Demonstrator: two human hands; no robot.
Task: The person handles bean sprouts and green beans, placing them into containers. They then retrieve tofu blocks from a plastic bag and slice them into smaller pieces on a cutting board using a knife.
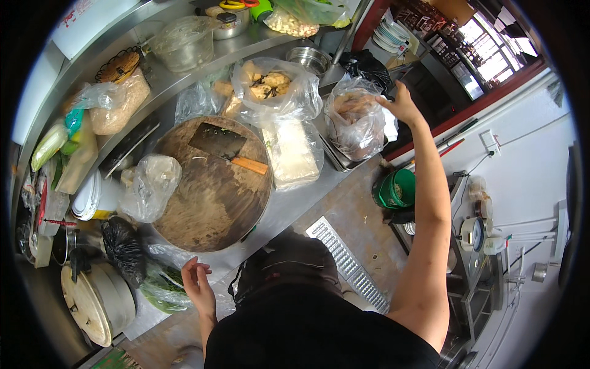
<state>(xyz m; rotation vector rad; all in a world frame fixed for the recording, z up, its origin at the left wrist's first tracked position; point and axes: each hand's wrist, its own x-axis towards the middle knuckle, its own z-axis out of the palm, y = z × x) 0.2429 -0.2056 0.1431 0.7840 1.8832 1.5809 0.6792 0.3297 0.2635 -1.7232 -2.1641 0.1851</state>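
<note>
My right hand [402, 105] is stretched out, fingers apart, at the right edge of a clear plastic bag of brownish food [355, 113], which rests on metal trays [339, 161]; whether the fingertips touch it I cannot tell. Nothing is in my left hand [198, 281], fingers half curled, beside a bag of leafy greens [166, 286] at the steel counter's edge. Between my hands a large round wooden chopping board [207, 198] bears a cleaver [219, 140] with a wooden handle. Right of the board lies a bagged white block [292, 152]; behind it, an open bag holds yellowish pieces of food [272, 85].
A steel shelf [184, 76] with a clear tub [182, 44] runs behind the board. At left stand a knotted plastic bag [154, 184], a black bag [122, 249] and a large lidded pot [94, 302]. A green bucket [396, 189] is on the floor, near a drain grate [348, 263].
</note>
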